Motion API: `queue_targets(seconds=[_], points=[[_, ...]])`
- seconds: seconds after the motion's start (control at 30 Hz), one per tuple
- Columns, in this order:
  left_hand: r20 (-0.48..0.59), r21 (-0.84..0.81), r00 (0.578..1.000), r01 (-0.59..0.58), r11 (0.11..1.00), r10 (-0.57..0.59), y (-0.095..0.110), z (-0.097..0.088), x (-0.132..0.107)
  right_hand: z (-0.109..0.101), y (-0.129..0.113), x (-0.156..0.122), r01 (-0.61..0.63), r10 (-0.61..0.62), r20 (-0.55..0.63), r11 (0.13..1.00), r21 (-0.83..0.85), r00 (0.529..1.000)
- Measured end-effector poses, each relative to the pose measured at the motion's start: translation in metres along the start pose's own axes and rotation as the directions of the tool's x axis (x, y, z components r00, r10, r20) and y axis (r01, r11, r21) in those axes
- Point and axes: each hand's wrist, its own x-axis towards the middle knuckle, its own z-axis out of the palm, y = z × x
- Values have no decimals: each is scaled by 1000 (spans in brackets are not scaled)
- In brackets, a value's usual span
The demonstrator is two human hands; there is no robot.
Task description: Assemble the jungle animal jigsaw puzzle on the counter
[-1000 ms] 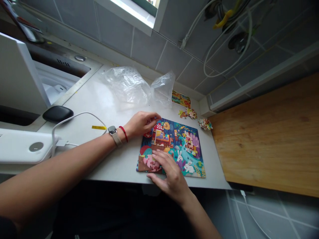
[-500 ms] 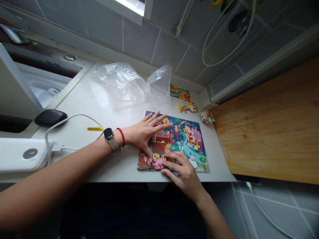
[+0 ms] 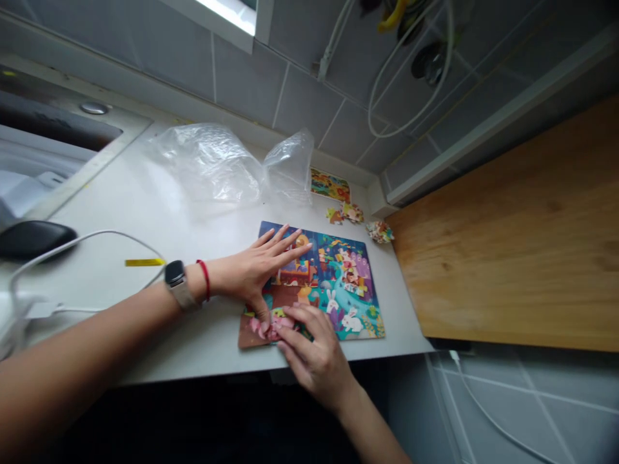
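Observation:
A colourful jigsaw board (image 3: 316, 299) with rabbits and woodland scenery lies near the counter's front edge. My left hand (image 3: 249, 267) rests on its left part, fingers spread wide and thumb down by a pink puzzle piece (image 3: 271, 332). At the board's lower left, my right hand (image 3: 316, 354) has its fingers bent and closed on that pink piece, partly covering it. Whether the piece lies flat in the picture is hidden by the fingers. A few joined pieces (image 3: 355, 282) lie on the board's right side.
Behind the board are loose puzzle pieces (image 3: 352, 212), another pile of pieces (image 3: 380, 232) and a small picture card (image 3: 331, 185). A clear plastic bag (image 3: 213, 161) lies at the back. A wooden board (image 3: 503, 238) borders the right; a white cable (image 3: 101, 235) runs at left.
The view has swung, so the whole scene sits further left. Both hands keep nearly the same places on the board, the right fingers still at the pink puzzle piece.

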Motion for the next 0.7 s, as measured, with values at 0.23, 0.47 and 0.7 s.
queue_targets(seconds=[0.23,0.47,0.7], points=[[-5,53,1000,19,998,-18,-6,7,-1,10,0,-3,11,-14,-52,998,-60,999],[-44,56,999,27,998,-24,-9,11,0,13,1,-5,-3,0,-27,995,-98,1000],[-28,41,999,45,998,-43,-3,3,0,13,1,-3,20,-24,-74,999,-51,997]])
